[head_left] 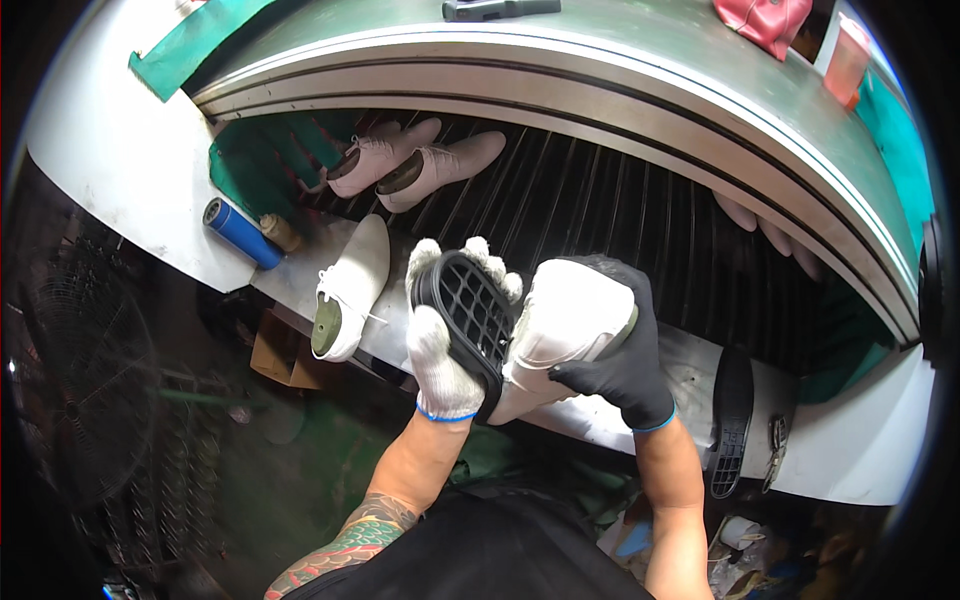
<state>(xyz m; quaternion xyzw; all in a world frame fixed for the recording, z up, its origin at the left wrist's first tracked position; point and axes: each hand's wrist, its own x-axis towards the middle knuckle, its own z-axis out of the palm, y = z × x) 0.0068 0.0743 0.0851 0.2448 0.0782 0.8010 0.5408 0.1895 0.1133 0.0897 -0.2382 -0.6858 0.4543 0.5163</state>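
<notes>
My left hand (440, 350), in a white knit glove, grips a black rubber sole (470, 315) with a grid pattern and presses it against a white shoe upper (565, 320). My right hand (625, 365), in a black glove, holds that white shoe on its last from the right side. Both hands are raised just in front of the metal edge of a conveyor machine (690, 370).
A white shoe on a last (350, 290) lies on the ledge at left. Two pale shoes (420, 160) sit on the dark slatted belt behind. A blue cylinder (240, 232) rests at the far left. Another black sole (732, 420) lies on the ledge at right.
</notes>
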